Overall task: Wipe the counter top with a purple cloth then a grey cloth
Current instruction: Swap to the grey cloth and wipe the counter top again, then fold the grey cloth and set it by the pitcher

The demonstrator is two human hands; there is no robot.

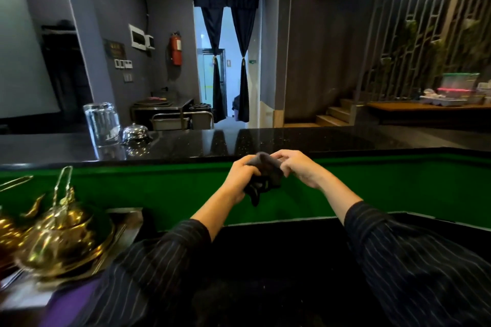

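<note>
Dim grey walls back the glossy black speckled stone counter top (265,141). Above its near edge, at twelve o'clock, left hand (243,178) and right hand (297,167) both grasp a crumpled dark grey cloth (263,180), likely refolding it for wiping. At seven o'clock lies something purple (71,302), possibly the purple cloth.

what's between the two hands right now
In the head view, the bunched grey cloth sits between the left hand and the right hand. Both grip it in the air in front of the black counter top.
</note>
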